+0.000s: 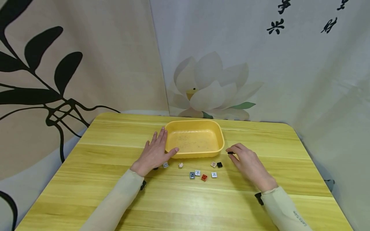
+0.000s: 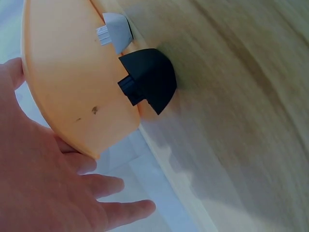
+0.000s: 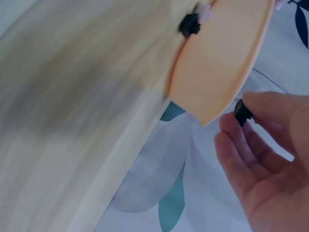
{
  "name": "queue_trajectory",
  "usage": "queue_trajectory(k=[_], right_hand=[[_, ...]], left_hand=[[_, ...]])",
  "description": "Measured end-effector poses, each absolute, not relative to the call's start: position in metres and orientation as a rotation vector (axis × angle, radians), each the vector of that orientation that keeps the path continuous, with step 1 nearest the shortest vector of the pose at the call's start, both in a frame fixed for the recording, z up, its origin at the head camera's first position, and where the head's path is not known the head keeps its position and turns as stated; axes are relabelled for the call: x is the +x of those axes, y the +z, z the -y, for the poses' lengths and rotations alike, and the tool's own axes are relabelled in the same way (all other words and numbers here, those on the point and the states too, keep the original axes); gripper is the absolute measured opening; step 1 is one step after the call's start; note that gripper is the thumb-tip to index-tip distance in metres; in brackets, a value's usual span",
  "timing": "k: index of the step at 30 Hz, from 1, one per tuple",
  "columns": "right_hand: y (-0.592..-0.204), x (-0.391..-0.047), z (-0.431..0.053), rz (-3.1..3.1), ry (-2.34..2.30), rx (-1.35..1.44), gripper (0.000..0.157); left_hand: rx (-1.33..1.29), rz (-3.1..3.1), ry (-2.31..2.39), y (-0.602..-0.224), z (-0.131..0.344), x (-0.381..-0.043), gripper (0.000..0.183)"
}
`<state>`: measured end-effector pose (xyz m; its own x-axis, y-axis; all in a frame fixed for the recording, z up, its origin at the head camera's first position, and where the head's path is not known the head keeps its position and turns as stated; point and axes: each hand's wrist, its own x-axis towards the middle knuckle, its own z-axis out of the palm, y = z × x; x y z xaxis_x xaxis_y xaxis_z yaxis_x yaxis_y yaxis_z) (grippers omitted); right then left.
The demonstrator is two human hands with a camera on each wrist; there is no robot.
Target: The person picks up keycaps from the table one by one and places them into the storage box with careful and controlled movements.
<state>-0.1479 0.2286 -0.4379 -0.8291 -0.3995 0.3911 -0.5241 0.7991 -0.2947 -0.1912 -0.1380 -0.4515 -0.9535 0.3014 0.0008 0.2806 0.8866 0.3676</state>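
Observation:
My left hand (image 1: 154, 154) rests at the left end of a yellow plastic tray (image 1: 193, 154), fingers straight and spread, the thumb over its front rim. To the right of the tray, my right hand (image 1: 245, 162) pinches a small black keycap (image 3: 243, 112) between thumb and fingertips. In front of the tray lie several loose keycaps: a red one (image 1: 204, 177), a grey-blue one (image 1: 192, 175), a beige one (image 1: 213, 164), a black one (image 1: 219, 165) and white ones (image 1: 214, 175). Close by the left wrist sits another black keycap (image 2: 149, 77), partly hidden in the head view.
The tray stands toward the back of a wooden table (image 1: 115, 144). Behind the table's far edge hangs a pale curtain (image 1: 130, 64) printed with dark leaves, a lotus flower and brush characters.

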Motion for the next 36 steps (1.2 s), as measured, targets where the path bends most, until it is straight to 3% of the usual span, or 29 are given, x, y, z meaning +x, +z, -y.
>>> queue_trajectory(k=[36], right_hand=[[-0.429,-0.195,-0.156,2.670,0.709,0.667,0.020]], left_hand=[[0.476,-2.987,0.582,-0.454,0.140,-0.190,0.102]])
